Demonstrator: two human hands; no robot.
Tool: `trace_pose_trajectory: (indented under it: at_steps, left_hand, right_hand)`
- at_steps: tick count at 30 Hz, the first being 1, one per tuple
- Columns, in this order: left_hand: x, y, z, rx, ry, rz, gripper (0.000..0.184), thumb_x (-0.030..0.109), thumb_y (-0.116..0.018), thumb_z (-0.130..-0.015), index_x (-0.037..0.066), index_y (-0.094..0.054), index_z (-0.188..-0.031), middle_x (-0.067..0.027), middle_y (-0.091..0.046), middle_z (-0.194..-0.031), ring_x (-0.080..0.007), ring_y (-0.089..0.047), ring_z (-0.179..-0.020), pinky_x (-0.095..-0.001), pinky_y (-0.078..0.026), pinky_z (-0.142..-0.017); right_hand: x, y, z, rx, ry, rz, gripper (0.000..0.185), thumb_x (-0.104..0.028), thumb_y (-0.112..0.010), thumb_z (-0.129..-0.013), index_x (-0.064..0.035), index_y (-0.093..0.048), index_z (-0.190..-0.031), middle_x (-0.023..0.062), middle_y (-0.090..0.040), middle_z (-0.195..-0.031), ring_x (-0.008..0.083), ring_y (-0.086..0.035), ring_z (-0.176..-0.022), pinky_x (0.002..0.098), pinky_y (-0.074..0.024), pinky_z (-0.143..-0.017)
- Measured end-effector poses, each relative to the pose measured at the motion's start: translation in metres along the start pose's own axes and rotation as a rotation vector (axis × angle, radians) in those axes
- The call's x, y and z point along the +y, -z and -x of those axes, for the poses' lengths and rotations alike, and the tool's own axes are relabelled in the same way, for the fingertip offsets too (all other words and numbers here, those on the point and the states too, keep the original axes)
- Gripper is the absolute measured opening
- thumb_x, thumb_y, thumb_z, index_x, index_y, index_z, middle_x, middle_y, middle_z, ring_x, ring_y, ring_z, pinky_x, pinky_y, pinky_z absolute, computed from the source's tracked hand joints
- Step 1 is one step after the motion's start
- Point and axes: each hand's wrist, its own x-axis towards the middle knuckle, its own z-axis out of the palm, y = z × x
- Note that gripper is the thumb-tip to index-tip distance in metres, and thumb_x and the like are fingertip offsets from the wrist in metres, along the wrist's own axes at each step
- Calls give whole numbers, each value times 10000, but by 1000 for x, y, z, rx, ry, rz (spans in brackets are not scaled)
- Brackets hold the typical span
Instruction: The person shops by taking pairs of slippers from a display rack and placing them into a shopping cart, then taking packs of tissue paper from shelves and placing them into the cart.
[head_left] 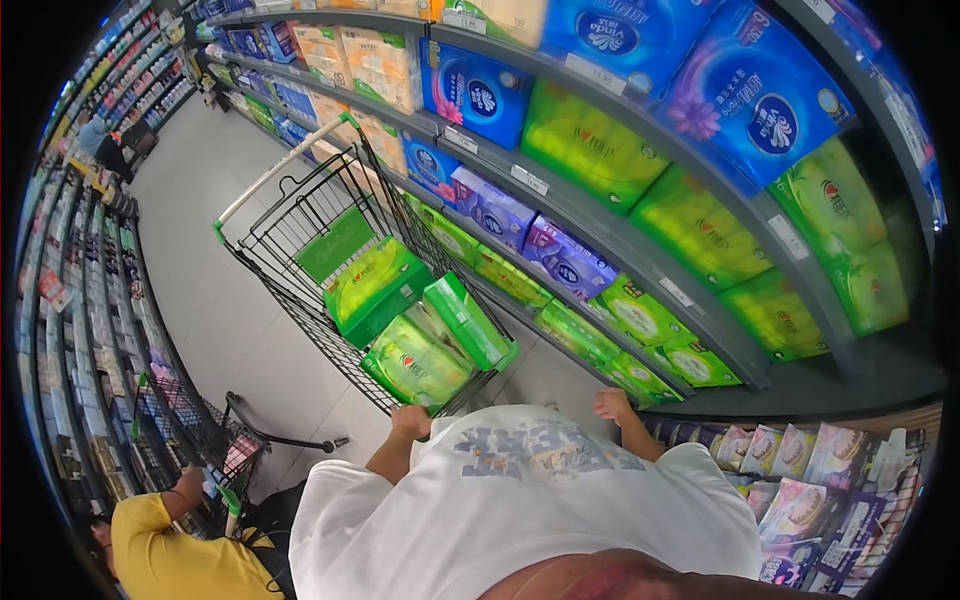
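Note:
My left hand (410, 422) is closed on the near edge of a black wire shopping cart (262, 245) with a green and white handle bar. Inside the cart lie green tissue packs (418, 362), a green and yellow box (375, 290) and an upright green pack (468, 322). My right hand (612, 405) hangs apart from the cart, beside the bottom shelf, its fingers curled with nothing visible in them. Green tissue packs (640, 378) on that shelf are nearest to it.
Tall shelves (640, 230) of blue, purple and green packs rise on the right. Small packets (800, 460) stand at the lower right. A person in yellow (185, 545) is at the lower left beside another cart (185, 410). Another person (98, 140) is farther up the aisle.

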Motion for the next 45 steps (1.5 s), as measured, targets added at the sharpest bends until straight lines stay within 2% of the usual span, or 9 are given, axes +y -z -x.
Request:
trace_pose_trajectory:
  at_steps: [5,14,30,32,35,37,39,41,45]
  left_hand:
    - [-12,45,14,53,30,-52,865,833,-357,-738,100,-698,-1047,-174,-657,-1094,-313,-585,-1109,-542,-221,-1080]
    - [-36,74,-24,104,147,36,821,718,-261,-867,39,-694,-1028,-216,-664,-1033,-322,-613,-1059,-543,-118,-1114]
    - [-92,156,-112,313,408,239,478,498,-397,-931,122,-665,-1053,-134,-684,-1019,-286,-638,-1014,-571,-73,-1107]
    - [-111,160,-127,336,405,251,481,499,-394,-932,120,-665,-1051,-135,-681,-1029,-283,-638,-1015,-574,-69,-1107]
    - [-134,175,-139,359,382,249,438,454,-411,-927,117,-658,-1059,-139,-676,-1045,-298,-635,-1018,-591,-96,-1098]
    - [-141,190,-144,370,417,221,369,379,-441,-909,115,-653,-1058,-144,-682,-1014,-325,-632,-1011,-608,-145,-1081]
    - [-146,204,-152,321,424,283,358,294,-494,-870,124,-604,-1165,-160,-645,-1109,-334,-580,-1103,-614,-186,-1066]
    - [-154,200,-162,568,327,367,441,241,-539,-844,144,-534,-1274,-164,-549,-1267,-313,-478,-1229,-617,-192,-1064]
    - [-140,232,-157,485,381,228,718,250,-605,-792,192,-305,-1442,-173,-321,-1454,-370,-289,-1352,-642,-184,-1058]
  right_hand:
    - [-38,-19,16,20,50,46,344,-296,-604,-825,-81,-607,-1093,99,-682,-884,206,-655,-677,363,-515,-626]
    - [-48,-49,-9,-57,60,60,272,-277,-579,-819,-40,-642,-938,111,-685,-816,203,-666,-606,343,-497,-463]
    - [-144,-83,-101,-160,15,287,277,-293,-656,-803,-97,-645,-999,70,-670,-834,213,-659,-680,400,-515,-602]
    - [-141,-90,-153,-306,526,666,232,-282,-673,-777,-91,-654,-907,58,-655,-789,207,-664,-685,413,-519,-595]
    - [-190,-122,-151,-318,209,520,221,-280,-683,-756,-86,-644,-853,55,-639,-748,205,-663,-677,402,-526,-571]
    - [-214,-141,-166,-342,446,658,218,-272,-667,-777,-79,-645,-876,63,-645,-756,210,-662,-666,391,-528,-553]
    - [-242,-158,-161,-362,676,803,216,-264,-652,-798,-73,-647,-900,70,-652,-764,216,-662,-655,379,-530,-534]
    - [-292,-187,-120,-216,175,268,234,-249,-628,-825,-64,-651,-967,98,-665,-797,227,-660,-637,373,-525,-505]
    - [-343,-221,-121,-222,225,240,265,-231,-604,-849,-39,-645,-1027,122,-671,-831,232,-661,-632,370,-525,-500]
